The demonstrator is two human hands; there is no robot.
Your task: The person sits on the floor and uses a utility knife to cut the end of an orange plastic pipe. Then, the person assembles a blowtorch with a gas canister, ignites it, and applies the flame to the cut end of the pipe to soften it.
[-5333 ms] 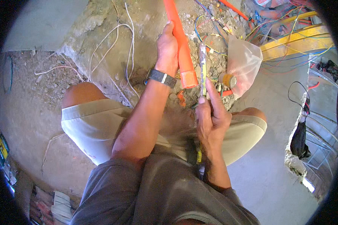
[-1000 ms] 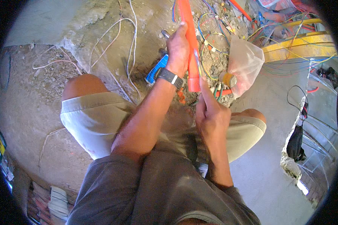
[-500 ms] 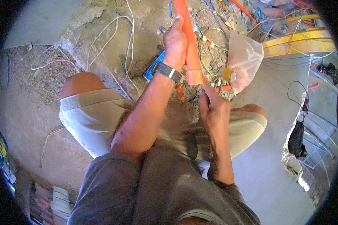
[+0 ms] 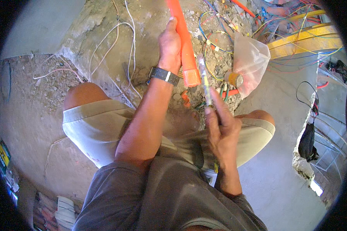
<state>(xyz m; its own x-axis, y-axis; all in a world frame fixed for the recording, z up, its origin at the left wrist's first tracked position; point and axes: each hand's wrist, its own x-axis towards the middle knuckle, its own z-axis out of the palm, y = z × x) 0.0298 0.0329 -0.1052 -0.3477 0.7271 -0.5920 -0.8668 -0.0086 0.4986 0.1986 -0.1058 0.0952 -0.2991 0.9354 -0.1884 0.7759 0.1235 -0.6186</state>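
My left hand (image 4: 169, 47) is wrapped around an orange plastic pipe (image 4: 186, 43), its thumb lying along the side. The pipe runs away from me, and a wider collar (image 4: 191, 78) forms its near end. In my right hand (image 4: 225, 133) is a slim, pale, blade-like tool (image 4: 205, 82), pinched near its lower end and pointing away. Its tip stands just right of the pipe; I cannot tell whether they touch. Below the collar, on the rubble, lies a small orange scrap (image 4: 186, 99).
A clear plastic bag (image 4: 252, 63) and a small can with a yellow-brown side (image 4: 235, 79) sit to the right. Loose wires (image 4: 133, 50) cross the broken ground. Yellow corrugated conduit (image 4: 304, 41) lies at the far right, and a broken-edged opening (image 4: 302, 154) is nearer.
The orange pipe and my left hand have shifted slightly left. My right hand has tilted, and the slim tool, hidden before, now shows beside the pipe.
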